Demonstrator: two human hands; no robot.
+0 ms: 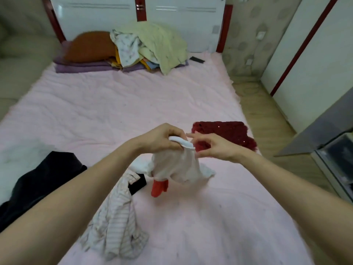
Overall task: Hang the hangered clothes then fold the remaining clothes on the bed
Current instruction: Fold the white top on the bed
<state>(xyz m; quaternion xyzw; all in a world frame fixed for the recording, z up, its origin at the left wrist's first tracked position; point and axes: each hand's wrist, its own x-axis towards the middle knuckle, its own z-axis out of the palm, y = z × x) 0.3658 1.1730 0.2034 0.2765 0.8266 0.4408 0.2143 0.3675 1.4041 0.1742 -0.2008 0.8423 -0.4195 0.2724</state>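
Note:
My left hand (162, 138) grips the white band of a small pale pink garment (175, 167), which hangs above the pink bed (114, 104). My right hand (212, 147) is beside it with fingers spread, thumb and fingertips at the band's right end. A red piece (159, 186) lies under the hanging garment. A striped pale garment (116, 224) lies crumpled near me, with a small black item (138, 183) by it. A dark garment (38, 184) sits at the left. A folded dark red sequinned garment (225, 133) rests at the bed's right edge.
At the head of the bed lie an orange pillow (89, 46), purple folded bedding (84, 67) and a heap of yellow and white cloth (152, 43). A black remote (196, 59) lies by the wall. White wardrobe doors (313, 60) and wooden floor (267, 119) are on the right.

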